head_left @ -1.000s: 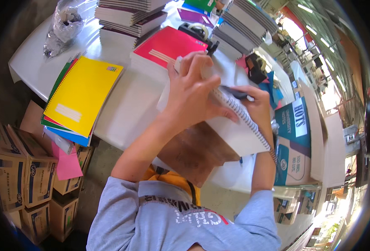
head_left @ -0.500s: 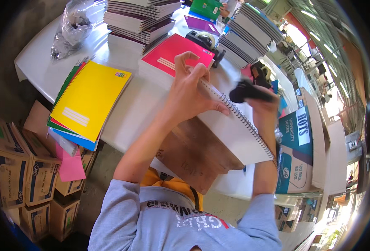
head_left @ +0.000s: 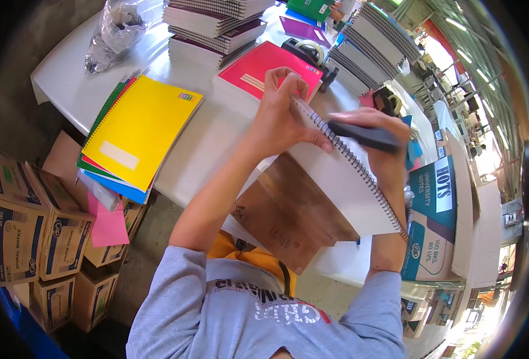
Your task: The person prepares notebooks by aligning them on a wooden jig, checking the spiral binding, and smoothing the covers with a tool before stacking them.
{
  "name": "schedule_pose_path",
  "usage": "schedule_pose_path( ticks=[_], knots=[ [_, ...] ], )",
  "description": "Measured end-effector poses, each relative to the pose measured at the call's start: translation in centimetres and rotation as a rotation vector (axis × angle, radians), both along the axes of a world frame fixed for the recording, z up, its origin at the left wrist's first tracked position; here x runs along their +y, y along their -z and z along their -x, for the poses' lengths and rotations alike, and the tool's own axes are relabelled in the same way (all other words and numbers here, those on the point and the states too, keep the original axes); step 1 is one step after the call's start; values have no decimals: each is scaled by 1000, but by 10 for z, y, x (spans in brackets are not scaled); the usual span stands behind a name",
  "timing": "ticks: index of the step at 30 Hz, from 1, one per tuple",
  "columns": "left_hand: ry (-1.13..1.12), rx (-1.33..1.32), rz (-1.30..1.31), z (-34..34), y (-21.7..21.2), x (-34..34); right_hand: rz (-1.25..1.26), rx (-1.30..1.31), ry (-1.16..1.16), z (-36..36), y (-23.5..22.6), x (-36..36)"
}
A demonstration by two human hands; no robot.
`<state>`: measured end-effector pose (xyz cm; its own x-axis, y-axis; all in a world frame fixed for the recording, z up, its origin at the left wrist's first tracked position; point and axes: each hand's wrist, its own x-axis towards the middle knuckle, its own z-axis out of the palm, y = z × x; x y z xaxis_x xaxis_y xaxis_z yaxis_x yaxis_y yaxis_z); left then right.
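Observation:
My left hand (head_left: 282, 122) grips the upper end of a spiral notebook (head_left: 342, 194), fingers curled over its edge and thumb pressed on the white page or cover. The wire coil (head_left: 360, 166) runs slantwise along the notebook's far right side. In my right hand (head_left: 390, 128) is a black handheld tool (head_left: 365, 137), blurred by motion, held at the upper part of the coil. Its exact kind cannot be made out. A brown board (head_left: 297, 218) with handwriting lies below the notebook, near my body.
Yellow, green and blue notebooks (head_left: 148, 131) are fanned at the left table edge. A pink-red notebook stack (head_left: 258, 69), taller stacks (head_left: 213, 27) and a tape dispenser (head_left: 309, 51) stand beyond. Cartons (head_left: 19, 221) are piled lower left; a teal carton (head_left: 429, 218) stands right.
The black tool has swung from pointing up off the coil to lying lower against it. My left hand keeps its hold on the notebook. The whole view has shifted slightly.

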<state>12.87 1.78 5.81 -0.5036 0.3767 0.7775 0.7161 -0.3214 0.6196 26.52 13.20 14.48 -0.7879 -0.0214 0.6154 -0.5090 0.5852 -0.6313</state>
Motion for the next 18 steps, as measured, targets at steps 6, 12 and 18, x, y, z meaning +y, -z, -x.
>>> schedule_pose_path(
  ticks=[6, 12, 18],
  knots=[
    [195, -208, 44, 4, 1, -1, 230, -32, -24, 9, 5, 0],
    [213, -196, 23, 0, 0, -5, 16, 27, 96, 26, 7, -2],
    [263, -358, 154, 3, 4, -10, -96, -166, 253, 34, 24, 23]
  ],
)
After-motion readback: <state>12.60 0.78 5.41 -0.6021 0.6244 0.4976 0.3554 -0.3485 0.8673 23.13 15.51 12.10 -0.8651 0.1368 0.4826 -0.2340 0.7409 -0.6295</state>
